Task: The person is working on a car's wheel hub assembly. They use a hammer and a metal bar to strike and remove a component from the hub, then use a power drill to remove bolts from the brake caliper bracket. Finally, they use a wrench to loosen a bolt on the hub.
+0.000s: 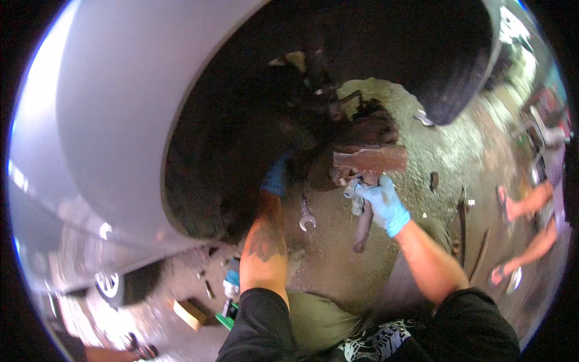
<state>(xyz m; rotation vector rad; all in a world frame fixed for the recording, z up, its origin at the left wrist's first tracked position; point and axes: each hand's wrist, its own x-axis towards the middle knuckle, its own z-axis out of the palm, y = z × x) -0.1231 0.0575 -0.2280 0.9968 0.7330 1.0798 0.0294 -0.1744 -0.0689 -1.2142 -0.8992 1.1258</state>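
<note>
My left hand (277,176), in a blue glove, reaches into the dark wheel well beside the hub. Its fingers are lost in shadow. My right hand (384,202), in a light blue glove, is closed at the lower edge of a rusty brown wheel-hub part (371,158). What lies between its fingers is hard to make out. A dark bar, perhaps a tool handle (362,229), slants down just below these fingers. Between my forearms a metal open-ended wrench (307,218) shows against the floor, its upper end in shadow.
A silver-grey car body (114,108) and the dark wheel arch liner (199,157) fill the upper left. On the floor lie a cordless power tool (231,286), a yellowish block (189,314) and a dark bar (462,220). Another person's legs (531,199) show at right.
</note>
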